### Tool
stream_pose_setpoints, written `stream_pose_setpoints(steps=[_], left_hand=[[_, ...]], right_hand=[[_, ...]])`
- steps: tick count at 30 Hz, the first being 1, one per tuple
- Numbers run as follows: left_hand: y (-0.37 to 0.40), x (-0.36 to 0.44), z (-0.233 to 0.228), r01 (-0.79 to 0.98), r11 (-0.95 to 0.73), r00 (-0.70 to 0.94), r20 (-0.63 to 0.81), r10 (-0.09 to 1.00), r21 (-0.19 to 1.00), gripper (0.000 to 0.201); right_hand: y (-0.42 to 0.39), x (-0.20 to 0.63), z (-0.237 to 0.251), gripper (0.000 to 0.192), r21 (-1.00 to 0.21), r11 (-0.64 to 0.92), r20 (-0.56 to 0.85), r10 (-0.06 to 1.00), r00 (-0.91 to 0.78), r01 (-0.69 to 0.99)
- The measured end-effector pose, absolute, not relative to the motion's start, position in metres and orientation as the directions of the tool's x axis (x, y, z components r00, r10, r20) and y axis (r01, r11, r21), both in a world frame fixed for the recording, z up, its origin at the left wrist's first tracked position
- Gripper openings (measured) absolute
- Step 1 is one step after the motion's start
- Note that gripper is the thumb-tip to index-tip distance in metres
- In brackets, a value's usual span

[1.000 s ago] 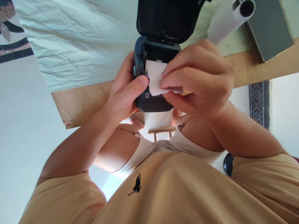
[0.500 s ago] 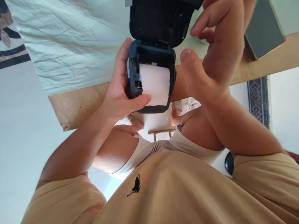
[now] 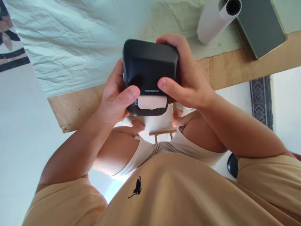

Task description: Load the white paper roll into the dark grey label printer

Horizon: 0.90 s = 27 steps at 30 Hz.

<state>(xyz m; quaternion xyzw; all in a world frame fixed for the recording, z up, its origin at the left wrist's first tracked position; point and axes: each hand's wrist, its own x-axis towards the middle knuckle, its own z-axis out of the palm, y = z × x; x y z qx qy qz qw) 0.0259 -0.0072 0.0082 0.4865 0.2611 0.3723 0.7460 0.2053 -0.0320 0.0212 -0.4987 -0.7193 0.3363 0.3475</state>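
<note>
Between my hands is a black label printer with its lid closed and NIIMBOT lettering near the lower edge of the lid. A strip of white label paper shows at the slot below the lettering. My left hand wraps the left side, thumb on the front beside the paper. My right hand grips the right side, fingers over the upper corner and thumb pressed on the lid. The fingers behind the printer are partly hidden.
A roll of white paper on a black core stands at the upper right, beside a flat dark grey device. A wrinkled pale green cloth covers the table, with its wooden edge toward me. My legs and a wooden stool are below.
The printer's lid has swung down shut over the paper roll. My right hand has come from the raised lid to the printer's right side. The standing paper roll is now uncovered.
</note>
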Motion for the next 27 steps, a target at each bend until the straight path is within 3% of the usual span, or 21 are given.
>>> stream_pose_setpoints(steps=[7,12,17,22,27], left_hand=[[-0.011,0.026,0.009,-0.27,0.311,0.509,-0.139,0.849,0.911,0.036],[-0.008,0.031,0.016,-0.386,0.437,0.567,-0.165,0.807,0.812,0.037],[-0.007,0.038,0.025,-0.349,0.568,0.616,-0.274,0.739,0.746,0.048],[-0.007,0.039,0.023,-0.352,0.523,0.557,-0.276,0.784,0.776,0.051],[-0.006,0.037,0.018,-0.365,0.49,0.436,-0.32,0.841,0.792,0.039]], right_hand=[[-0.029,0.206,0.02,0.066,-0.759,0.26,0.108,0.954,-0.278,0.596],[-0.028,0.205,0.017,0.06,-0.763,0.346,0.224,0.934,-0.279,0.546],[-0.03,0.206,0.018,0.057,-0.743,0.398,0.27,0.914,-0.303,0.538],[-0.032,0.208,0.02,0.053,-0.686,0.474,0.352,0.88,-0.319,0.552],[-0.03,0.21,0.018,0.071,-0.642,0.525,0.349,0.849,-0.397,0.559]])
